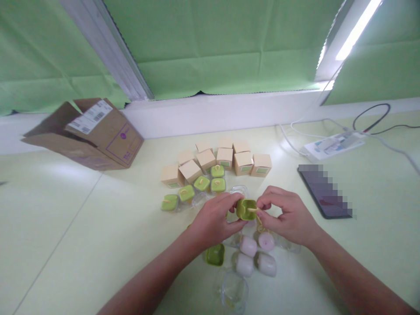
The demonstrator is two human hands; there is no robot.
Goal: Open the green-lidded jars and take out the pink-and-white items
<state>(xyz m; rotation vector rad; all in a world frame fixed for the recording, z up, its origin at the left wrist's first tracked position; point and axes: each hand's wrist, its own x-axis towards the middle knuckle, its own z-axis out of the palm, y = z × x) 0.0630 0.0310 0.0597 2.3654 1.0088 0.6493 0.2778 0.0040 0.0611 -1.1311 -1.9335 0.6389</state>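
Over the pale table [82, 245], the left hand [212, 218] and right hand [290, 215] curl toward each other. Five green-topped tubs [201, 183] and four pink pots [244, 264] show. The left pinches a green lid [243, 211], hollow side up; the right pinches a yellow stick [252, 210], lying sideways, pointing left into the lid.

Green lid [243, 211]: rounded-square, hollow, paler rim around darker inside. Held above worktop [114, 245], at fingertips of left hand [215, 221]; fingers at upper left edge, thumb below. Hollow side turned up toward wearer. Yellow piece [252, 210]: slim, short, pale; outer end pinched between thumb and finger of right hand [290, 216]. Lies roughly level, pointing from right hand toward left, inner end over lid's hollow. Whether seated or just touching: cannot tell.
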